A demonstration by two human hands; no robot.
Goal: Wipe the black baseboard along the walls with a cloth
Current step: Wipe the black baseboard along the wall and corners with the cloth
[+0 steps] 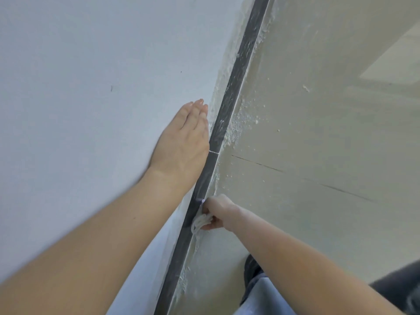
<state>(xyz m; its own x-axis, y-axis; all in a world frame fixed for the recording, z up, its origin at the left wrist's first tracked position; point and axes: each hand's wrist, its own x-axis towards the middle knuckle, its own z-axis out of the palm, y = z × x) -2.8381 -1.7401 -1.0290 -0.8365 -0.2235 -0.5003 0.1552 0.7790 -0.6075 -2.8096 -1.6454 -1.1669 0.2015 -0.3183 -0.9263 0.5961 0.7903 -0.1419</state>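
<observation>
Left hand [184,142] flat on wall [79,87] as brace; right hand [216,214] clenched white cloth [201,222] against dusty black baseboard [229,103]

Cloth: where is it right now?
Head view, lower centre: the cloth is bunched in the right hand, against the black baseboard, below the left hand.

light: bright, soft, even daylight | brightest: pale patch on floor [391,57], upper right | shadows: faint, soft-edged | cast: wall [91,87] bluish, floor greenish-cream | focus: soft overall, near forearms [91,258] and bottom corners blurred | distortion: wide-angle, baseboard [229,103] bows slightly
</observation>
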